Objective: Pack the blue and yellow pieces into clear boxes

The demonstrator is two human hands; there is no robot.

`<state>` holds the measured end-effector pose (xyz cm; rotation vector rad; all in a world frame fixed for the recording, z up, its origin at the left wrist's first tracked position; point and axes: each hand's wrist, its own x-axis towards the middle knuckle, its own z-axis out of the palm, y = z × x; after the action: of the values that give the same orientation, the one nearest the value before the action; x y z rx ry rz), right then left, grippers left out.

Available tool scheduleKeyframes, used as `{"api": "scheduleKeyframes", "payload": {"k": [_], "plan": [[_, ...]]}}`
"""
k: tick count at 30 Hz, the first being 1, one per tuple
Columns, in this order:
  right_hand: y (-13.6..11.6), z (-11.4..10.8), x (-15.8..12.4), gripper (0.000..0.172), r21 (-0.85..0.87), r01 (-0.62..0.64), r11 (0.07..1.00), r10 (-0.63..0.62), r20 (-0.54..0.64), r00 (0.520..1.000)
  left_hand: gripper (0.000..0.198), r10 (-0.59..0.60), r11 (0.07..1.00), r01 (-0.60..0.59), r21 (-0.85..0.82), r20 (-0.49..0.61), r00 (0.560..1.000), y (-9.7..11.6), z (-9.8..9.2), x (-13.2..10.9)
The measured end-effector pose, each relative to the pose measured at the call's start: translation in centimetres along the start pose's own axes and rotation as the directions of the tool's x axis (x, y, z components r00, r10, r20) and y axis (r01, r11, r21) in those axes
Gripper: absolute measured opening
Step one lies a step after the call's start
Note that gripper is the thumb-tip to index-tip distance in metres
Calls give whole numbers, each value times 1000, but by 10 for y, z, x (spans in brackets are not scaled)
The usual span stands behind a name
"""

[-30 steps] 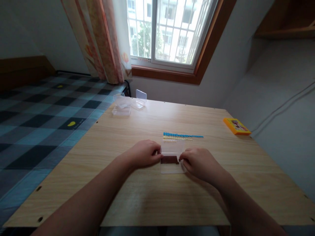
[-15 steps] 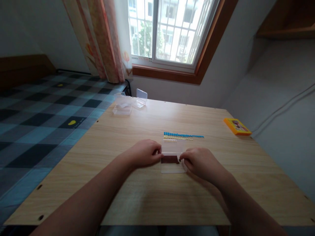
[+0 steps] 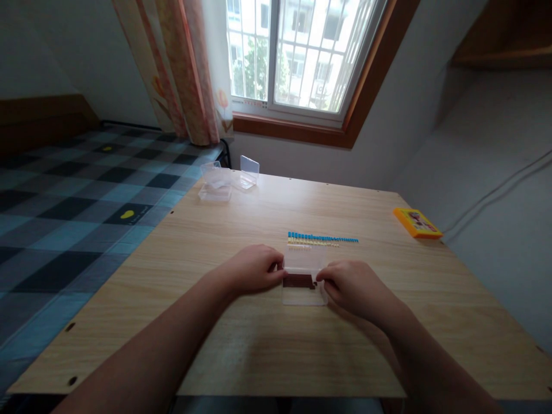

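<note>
A small clear plastic box [image 3: 302, 298] lies open on the table in front of me, its lid tipped back. Dark red pieces [image 3: 297, 280] sit packed in close rows inside it. My left hand [image 3: 260, 268] is closed at the box's left side, thumb and fingers pinching its edge. Over the right part of the box, my right hand [image 3: 351, 283] is closed in a pinch, with a tiny dark red piece [image 3: 315, 283] at its fingertips. Just beyond the lid, small blue pieces [image 3: 319, 237] and cream pieces [image 3: 308, 242] lie in rows that taper to the right.
Several clear plastic boxes [image 3: 215, 194] stand at the table's far left corner, some with raised lids. An orange-yellow box [image 3: 417, 223] lies by the right edge of the wooden table [image 3: 241, 345]. A bed with a checked cover [image 3: 86, 184] adjoins the left side.
The view has shifted very slightly. Both hands stay at the box, with only a tiny movement of the right fingertips by the dark red piece.
</note>
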<state>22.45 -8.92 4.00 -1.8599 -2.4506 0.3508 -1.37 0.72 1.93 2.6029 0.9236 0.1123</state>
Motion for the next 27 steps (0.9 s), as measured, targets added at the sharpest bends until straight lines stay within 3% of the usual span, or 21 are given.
{"api": "scheduleKeyframes", "payload": {"k": [27], "plan": [[-2, 0, -1, 28, 22, 9, 1000, -10, 31, 999, 23, 8, 1000, -8, 17, -4, 1000, 2, -1, 0]]}}
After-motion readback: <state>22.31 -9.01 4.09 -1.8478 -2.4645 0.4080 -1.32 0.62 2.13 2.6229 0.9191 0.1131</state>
